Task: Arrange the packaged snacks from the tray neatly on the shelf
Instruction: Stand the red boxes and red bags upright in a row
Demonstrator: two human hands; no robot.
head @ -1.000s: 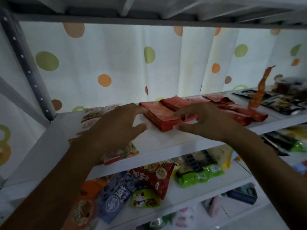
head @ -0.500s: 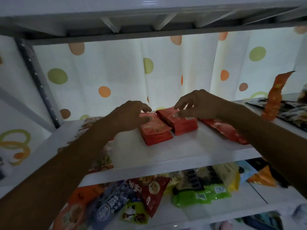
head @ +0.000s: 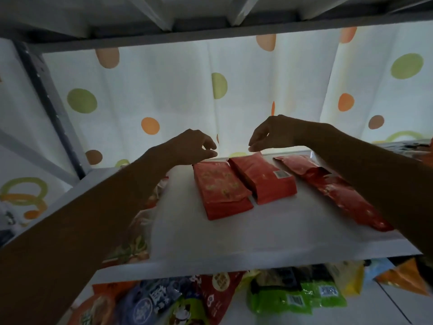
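On the white shelf [head: 234, 238] a stack of two red snack packets [head: 220, 188] lies lengthwise. A third red packet [head: 262, 179] with a barcode label lies right beside it. My left hand [head: 192, 146] hangs over the stack's far end, its loosely curled fingertips at the far edge. My right hand [head: 274, 132] reaches in from the right, and its fingertips touch the far end of the barcode packet. Neither hand holds a packet. More red packets [head: 332, 188] lie to the right, partly under my right forearm.
Pale snack packets [head: 138, 242] lie on the shelf's left side under my left arm. The lower shelf holds a green packet [head: 295, 299], a blue one [head: 150, 299] and a red one [head: 218, 292]. A grey post [head: 46, 102] stands left, a shelf underside [head: 210, 15] overhead, and a dotted curtain [head: 164, 95] behind.
Both hands have lifted off the red packets and moved back to their far ends. The packets now lie side by side, straighter. The view has moved closer and lower.
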